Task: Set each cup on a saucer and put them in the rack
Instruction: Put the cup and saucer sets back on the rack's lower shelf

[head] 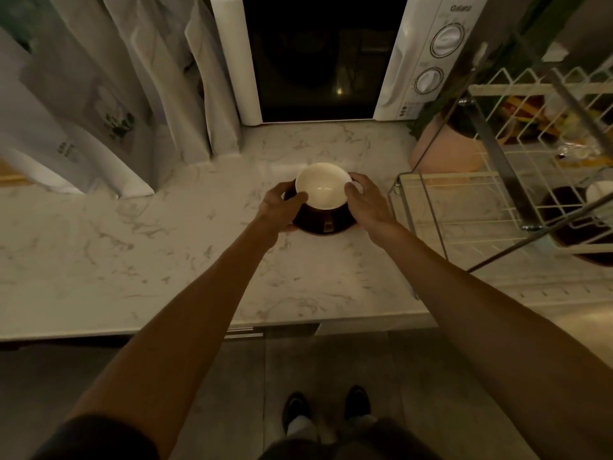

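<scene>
The left hand (284,201) curled its fingers round the near-left side of the cup (322,185), thumb laid against the rim, while the right hand (363,197) clasped the opposite side, so both held the white cup between them. It sat upright on a dark saucer (323,222) on the marble counter (166,254), in front of the microwave (326,58). Whether the left fingers also reached under the saucer's edge I could not tell. To my eye the pair was about ready to travel, and the sound way was to lift by the saucer, not the cup, keep it level and carry it right to the wire rack (471,207), which stood just beside. The rack's slanted brace and low front wire looked likely to catch a rim, so a slow, flat entry seemed wise. Another dark saucer with something white on it seemed to lie further right in the rack.
</scene>
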